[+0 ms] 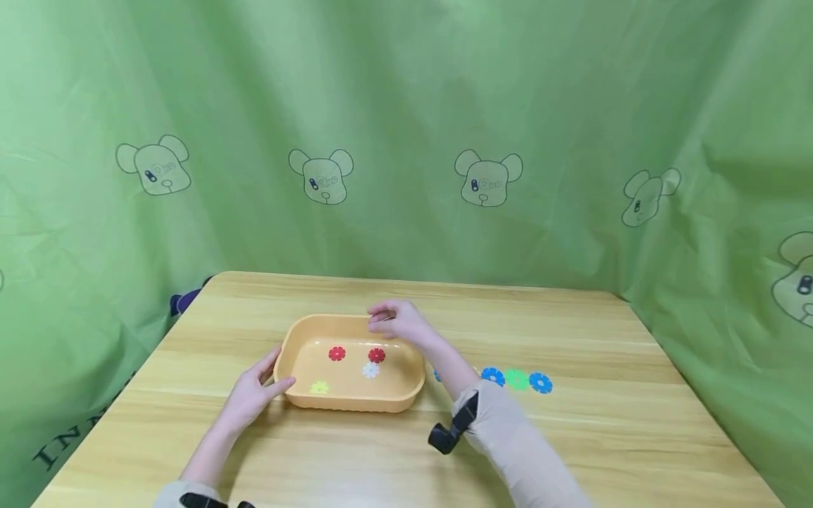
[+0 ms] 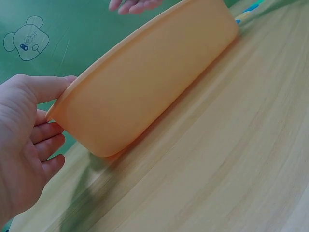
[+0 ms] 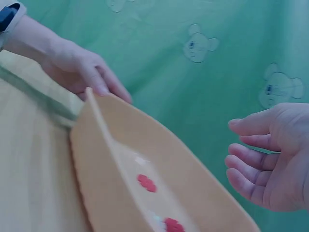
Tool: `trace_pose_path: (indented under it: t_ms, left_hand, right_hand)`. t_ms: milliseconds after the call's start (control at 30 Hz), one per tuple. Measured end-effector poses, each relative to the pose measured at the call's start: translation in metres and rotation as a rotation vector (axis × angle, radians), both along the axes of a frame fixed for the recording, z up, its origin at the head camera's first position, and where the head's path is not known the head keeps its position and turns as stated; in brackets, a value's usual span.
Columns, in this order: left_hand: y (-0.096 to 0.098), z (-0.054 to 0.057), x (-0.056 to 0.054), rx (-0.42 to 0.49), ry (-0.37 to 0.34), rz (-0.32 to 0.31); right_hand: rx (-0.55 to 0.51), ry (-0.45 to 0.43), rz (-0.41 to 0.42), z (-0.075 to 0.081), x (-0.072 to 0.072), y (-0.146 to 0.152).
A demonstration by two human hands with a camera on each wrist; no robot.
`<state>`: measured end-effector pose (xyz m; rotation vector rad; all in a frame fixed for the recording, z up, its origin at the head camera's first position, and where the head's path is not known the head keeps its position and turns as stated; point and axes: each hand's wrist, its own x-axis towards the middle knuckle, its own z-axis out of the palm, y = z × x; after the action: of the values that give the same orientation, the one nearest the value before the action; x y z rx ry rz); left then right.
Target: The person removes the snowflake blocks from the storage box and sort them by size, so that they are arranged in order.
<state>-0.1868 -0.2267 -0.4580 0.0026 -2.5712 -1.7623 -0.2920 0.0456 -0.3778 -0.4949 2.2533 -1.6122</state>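
The left hand (image 1: 250,395) grips the left rim of the orange tray (image 1: 349,404) on the surface (image 1: 622,437); inside, one yellow disc (image 1: 320,388) (head view only), two red discs (image 1: 336,353), one white disc (image 1: 371,370). The right hand (image 1: 403,323) holds nothing. Farther right: at least two blue discs (image 1: 540,383), one green disc (image 1: 517,379).

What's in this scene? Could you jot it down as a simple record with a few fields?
Container: orange tub on a wooden table
Inside: two red discs, one white disc, one yellow disc
Left hand: grips the tub's left end, thumb at the rim
Right hand: near the far rim, not touching it, nothing visible in its fingers
Right of tub: green disc between two blue discs; others partly hidden behind the right arm
Backdrop: green curtain with animal-head drawings
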Motion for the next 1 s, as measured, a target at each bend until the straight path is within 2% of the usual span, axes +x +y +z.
trace_pose_path:
  t_ms: [233,500,633,767,1000]
  left_hand:
    - [0.000,0.002,0.001,0.014,0.000,-0.013]
    - [0.000,0.001,0.001,0.010,0.013,-0.009]
    - [-0.001,0.001,0.001,0.012,0.015,-0.017]
    - [-0.001,0.001,0.000,0.010,0.028,-0.014]
    - [0.000,-0.001,0.000,-0.002,0.030,-0.003]
  right_hand:
    - [0.048,-0.051,0.062,-0.017,0.002,-0.030]
    - [0.143,0.024,0.153,-0.034,0.008,-0.056]
    - [0.146,0.023,0.191,-0.042,0.011,-0.068]
    - [0.152,0.005,0.206,-0.050,0.014,-0.077]
    - [0.211,-0.002,0.183,-0.067,0.018,-0.082]
